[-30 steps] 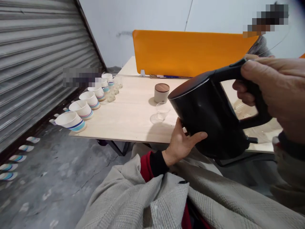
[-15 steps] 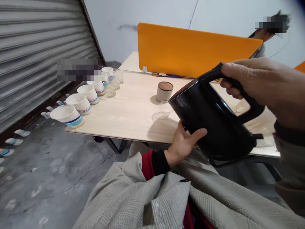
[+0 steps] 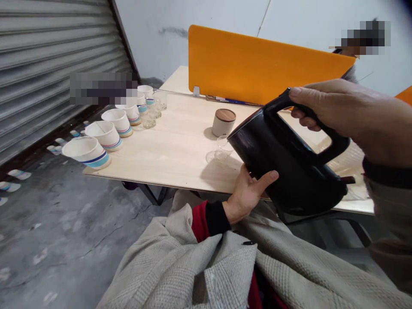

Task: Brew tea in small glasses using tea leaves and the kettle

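Observation:
A black electric kettle is tilted to the left, its rim low over a small clear glass cup on the wooden table. My right hand is closed around the kettle's top handle. Under the kettle's left side, my left hand cups its body, with the thumb across the front and the other fingers mostly hidden. I cannot make out any liquid leaving the rim. Just behind the glass cup stands a pale canister with a wooden lid.
Along the table's left edge stands a row of several paper cups, with small glass cups beside them. An orange divider crosses the back, and part of a person shows behind it. Clear plastic wrapping lies at the right.
The view has shifted slightly. The kettle's handle and my right hand have moved a little left; the rim stays by the glass cup. My left hand keeps its place.

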Demonstrator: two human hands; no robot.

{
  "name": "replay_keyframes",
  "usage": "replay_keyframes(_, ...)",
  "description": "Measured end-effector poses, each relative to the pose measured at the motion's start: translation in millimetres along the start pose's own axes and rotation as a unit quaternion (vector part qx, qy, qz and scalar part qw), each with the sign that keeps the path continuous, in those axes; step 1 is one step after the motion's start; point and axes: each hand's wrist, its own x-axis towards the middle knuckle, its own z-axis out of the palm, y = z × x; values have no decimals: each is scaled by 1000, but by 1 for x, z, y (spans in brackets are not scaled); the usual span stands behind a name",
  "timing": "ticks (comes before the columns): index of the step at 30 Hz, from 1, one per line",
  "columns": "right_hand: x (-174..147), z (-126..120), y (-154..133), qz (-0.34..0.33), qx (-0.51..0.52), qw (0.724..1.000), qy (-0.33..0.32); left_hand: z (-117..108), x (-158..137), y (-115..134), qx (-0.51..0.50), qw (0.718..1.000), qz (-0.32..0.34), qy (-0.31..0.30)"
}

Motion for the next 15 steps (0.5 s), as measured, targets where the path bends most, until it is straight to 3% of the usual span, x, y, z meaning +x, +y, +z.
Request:
replay_keyframes(5, 2, 0, -7, 48, -18, 998, -27, 0, 0, 1, -11, 1000, -4, -2)
replay_keyframes(10, -7, -1, -13, 43, -4, 999, -20, 0, 1, 2, -17, 1000, 1, -6)
replay_keyframes(15, -27, -9, 17, 22, -13, 999, 29, -4, 1, 2, 36, 999, 2, 0)
